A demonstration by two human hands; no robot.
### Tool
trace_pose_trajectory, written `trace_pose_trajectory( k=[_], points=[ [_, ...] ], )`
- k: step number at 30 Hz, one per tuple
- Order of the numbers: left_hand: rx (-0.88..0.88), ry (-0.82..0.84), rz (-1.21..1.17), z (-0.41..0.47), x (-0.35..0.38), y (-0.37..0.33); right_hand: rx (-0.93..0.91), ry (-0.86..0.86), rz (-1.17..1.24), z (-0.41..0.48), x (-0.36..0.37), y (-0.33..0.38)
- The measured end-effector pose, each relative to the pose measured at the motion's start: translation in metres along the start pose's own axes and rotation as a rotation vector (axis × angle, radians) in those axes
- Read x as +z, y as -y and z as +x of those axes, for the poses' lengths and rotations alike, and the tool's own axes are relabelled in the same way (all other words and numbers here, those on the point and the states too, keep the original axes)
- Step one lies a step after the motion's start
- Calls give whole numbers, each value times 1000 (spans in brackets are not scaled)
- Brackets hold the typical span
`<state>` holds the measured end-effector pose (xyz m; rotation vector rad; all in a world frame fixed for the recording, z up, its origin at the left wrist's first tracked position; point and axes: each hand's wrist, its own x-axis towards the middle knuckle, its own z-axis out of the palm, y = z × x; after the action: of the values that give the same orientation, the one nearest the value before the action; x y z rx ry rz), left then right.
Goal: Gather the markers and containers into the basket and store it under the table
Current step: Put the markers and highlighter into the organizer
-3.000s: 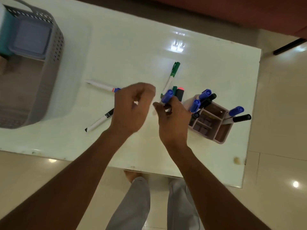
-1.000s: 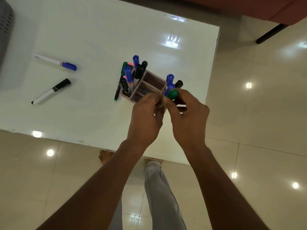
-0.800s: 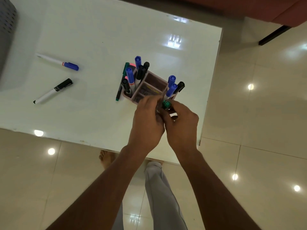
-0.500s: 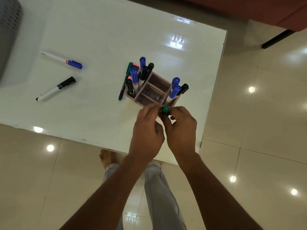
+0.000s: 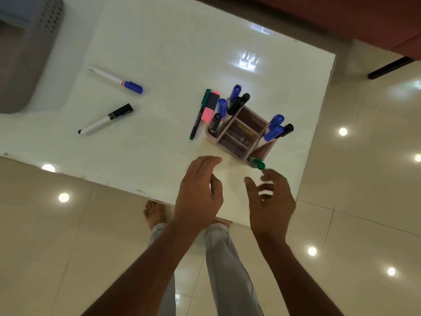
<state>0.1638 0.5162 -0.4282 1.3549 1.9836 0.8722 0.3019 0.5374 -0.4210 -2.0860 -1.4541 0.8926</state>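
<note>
A pink divided holder (image 5: 241,135) stands on the white table (image 5: 159,53), with several blue and black markers upright in it. A green-capped marker (image 5: 257,164) sticks out of its near corner. Both hands hover just in front of the holder, empty, with relaxed fingers: my left hand (image 5: 198,192) and my right hand (image 5: 270,199). A thin green pen (image 5: 200,114) and a pink highlighter (image 5: 210,108) lie left of the holder. Farther left lie a blue-capped marker (image 5: 116,79) and a black-capped marker (image 5: 106,119). The grey perforated basket (image 5: 27,49) sits at the table's far left.
The table's right edge (image 5: 319,124) is close to the holder, with glossy tiled floor beyond. My legs and a bare foot (image 5: 153,213) show below the near edge. A dark red piece of furniture (image 5: 364,19) stands behind the table.
Both hands held the green-capped marker at the holder; now it stands in the near corner compartment and both hands have let go and drawn back.
</note>
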Motion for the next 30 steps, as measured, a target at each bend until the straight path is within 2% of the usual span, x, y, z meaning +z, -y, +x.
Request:
trace_pose_trajectory(
  k=[3, 8, 11, 16, 19, 21, 26, 30],
  points=[
    [25, -44, -23, 0, -23, 16, 50, -69, -8, -25, 14, 13],
    [37, -171, 5, 17, -74, 63, -53, 84, 95, -58, 79, 71],
    [10, -254, 48, 40, -110, 97, -105, 108, 173, -57, 133, 121],
    [14, -263, 172, 100, -159, 144, 148, 223, 193, -40, 222, 188],
    [57, -192, 248, 145, -179, 164, 336, 282, 168, -31, 265, 204],
    [103, -84, 299, 172, -186, 171, 418, 286, 145, -26, 279, 209],
    [219, 253, 493, 214, -177, 175, 383, 269, 88, -18, 285, 207],
    [251, 271, 667, 221, -169, 177, 333, 242, 76, -22, 276, 193]
  ],
)
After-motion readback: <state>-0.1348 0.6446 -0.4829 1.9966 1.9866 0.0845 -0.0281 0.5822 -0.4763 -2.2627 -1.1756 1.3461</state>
